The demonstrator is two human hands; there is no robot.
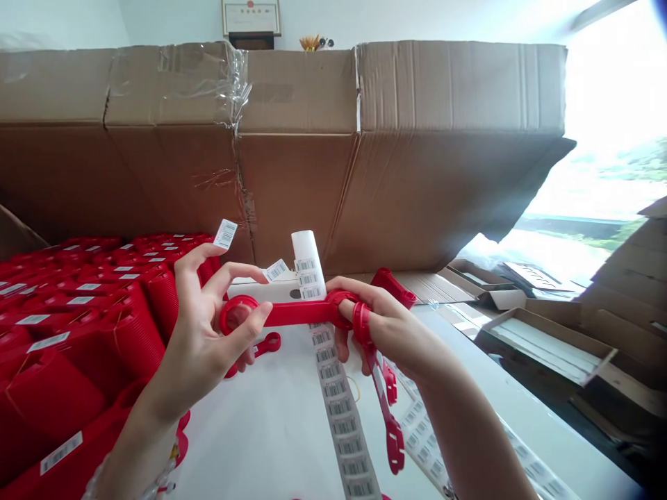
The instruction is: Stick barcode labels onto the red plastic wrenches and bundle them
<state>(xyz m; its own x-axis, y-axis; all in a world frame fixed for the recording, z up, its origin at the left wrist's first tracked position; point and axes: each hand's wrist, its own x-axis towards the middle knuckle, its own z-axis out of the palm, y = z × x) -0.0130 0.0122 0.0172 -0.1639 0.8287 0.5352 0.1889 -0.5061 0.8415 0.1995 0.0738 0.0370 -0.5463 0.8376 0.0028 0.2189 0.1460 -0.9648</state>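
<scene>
A red strap [297,314] is held level over the bench [250,430], between the 2 hands. Its left ring end is grasped by the thumb and lower fingers of the left hand [201,340]; the exact grip behind it is hidden. On the raised index and middle fingertips, 1 white label [226,234] and 1 slanted label [275,270] are carried. The strap's other end is grasped by the fingers of the right hand [388,323] and partly covered by them. Below that hand a hanging strap [383,410] is seen; its upper part is partly hidden by the fingers. The label strip [341,410] is crossed by the held strap and cut off at the bottom edge. Labelled red bundles [119,312] are cut off at left; their label print is too small to be read.
</scene>
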